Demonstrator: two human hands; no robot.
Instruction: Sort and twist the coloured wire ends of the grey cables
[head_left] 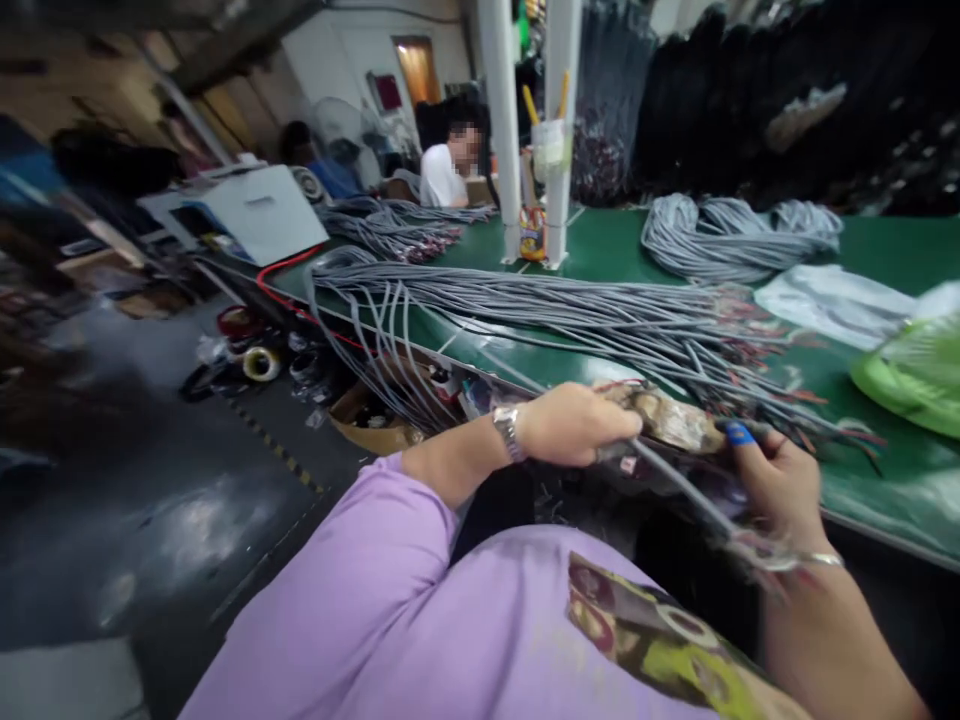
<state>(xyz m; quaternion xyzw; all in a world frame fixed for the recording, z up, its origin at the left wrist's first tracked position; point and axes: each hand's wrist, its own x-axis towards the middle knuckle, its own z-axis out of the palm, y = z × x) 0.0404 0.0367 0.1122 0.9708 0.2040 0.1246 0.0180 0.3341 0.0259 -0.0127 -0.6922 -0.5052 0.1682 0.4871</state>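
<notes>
My left hand is closed round a grey cable at the near edge of the green table, a metal watch on its wrist. My right hand, with a blue wrap on one fingertip and a bracelet at the wrist, grips the same cable further along, near its coloured wire ends. A brownish worn pad or tool lies between the two hands; I cannot make out what it is. A long bundle of grey cables stretches across the table just beyond my hands.
A coiled grey cable heap lies at the back right, with clear plastic and a green bag at right. Two white posts stand mid-table. A seated person in white works far behind. Tape rolls and a cardboard box sit on the floor at left.
</notes>
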